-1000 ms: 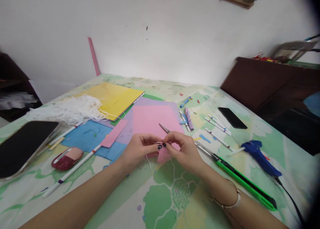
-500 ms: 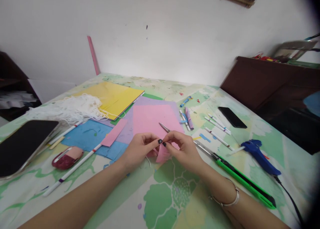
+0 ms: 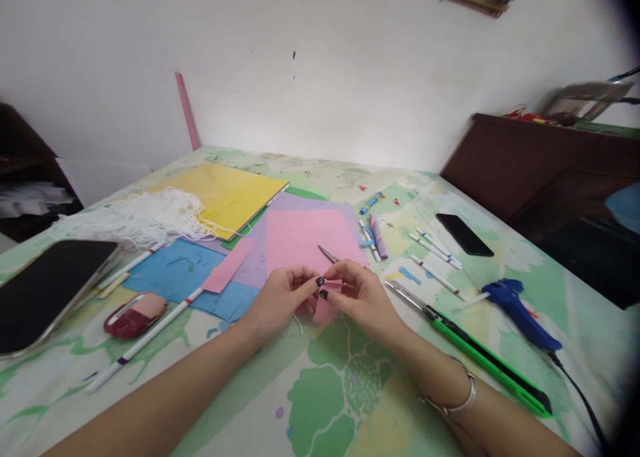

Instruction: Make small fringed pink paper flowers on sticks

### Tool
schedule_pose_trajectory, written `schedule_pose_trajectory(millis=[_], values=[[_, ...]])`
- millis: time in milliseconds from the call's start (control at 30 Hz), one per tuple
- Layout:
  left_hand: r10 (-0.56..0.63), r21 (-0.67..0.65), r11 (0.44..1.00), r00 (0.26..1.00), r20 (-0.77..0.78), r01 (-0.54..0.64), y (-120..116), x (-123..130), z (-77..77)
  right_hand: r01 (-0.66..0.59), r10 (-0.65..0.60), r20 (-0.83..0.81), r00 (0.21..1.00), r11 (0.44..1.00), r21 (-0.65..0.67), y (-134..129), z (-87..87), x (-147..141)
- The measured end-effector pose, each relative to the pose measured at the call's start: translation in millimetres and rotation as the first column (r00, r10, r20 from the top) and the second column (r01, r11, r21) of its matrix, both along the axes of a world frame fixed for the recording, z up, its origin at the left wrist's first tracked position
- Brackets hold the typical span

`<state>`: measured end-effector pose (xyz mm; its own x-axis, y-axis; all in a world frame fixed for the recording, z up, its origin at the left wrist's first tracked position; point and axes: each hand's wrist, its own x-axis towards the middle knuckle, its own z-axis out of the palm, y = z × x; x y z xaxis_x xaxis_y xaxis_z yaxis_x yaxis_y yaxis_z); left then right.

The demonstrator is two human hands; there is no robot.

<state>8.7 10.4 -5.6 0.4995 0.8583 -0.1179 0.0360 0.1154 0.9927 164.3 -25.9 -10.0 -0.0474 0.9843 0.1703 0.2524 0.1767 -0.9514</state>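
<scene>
A small folded piece of pink paper (image 3: 326,310) is pinched between my two hands above the table. My left hand (image 3: 286,300) grips its left side, thumb pressed near the top fold. My right hand (image 3: 361,297) holds the right side, with thumb and fingers closed on the pleated upper edge. Just beyond my fingers the tip of a pair of scissors (image 3: 327,253) shows, its handles hidden by my right hand. Under it lies a pink sheet (image 3: 313,234) on a lilac sheet (image 3: 255,257). A short white string end (image 3: 298,324) pokes out below my left hand.
Left: a dark phone (image 3: 50,290), white yarn (image 3: 160,214), a yellow sheet (image 3: 225,194), blue sheets (image 3: 170,270), a maroon case (image 3: 135,314) and a white stick (image 3: 150,340) with pink paper. Right: a green cutter (image 3: 490,364), blue glue gun (image 3: 523,314), white sticks (image 3: 435,274) and black phone (image 3: 464,234).
My right thumb has shifted slightly down and left on the pink paper, and its pleated top edge now shows between my fingers. My left hand has barely moved.
</scene>
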Motion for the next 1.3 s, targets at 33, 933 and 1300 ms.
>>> schedule_pose_trajectory(millis=[33,933,1300], values=[[0.000,0.004,1.000,1.000,0.001,0.000,-0.1,0.2,-0.6,0.004,-0.004,-0.017,1.000,1.000,-0.012,0.2,-0.9,-0.3],[-0.063,0.126,0.989,0.995,-0.072,0.072,-1.0,-4.3,4.4,0.030,-0.032,-0.055,0.998,0.999,-0.038,0.2,2.8,0.0],[-0.115,0.114,0.985,0.985,-0.130,0.131,5.1,-8.2,2.2,-0.072,0.072,-0.012,0.997,0.997,-0.035,-0.9,1.3,2.3]])
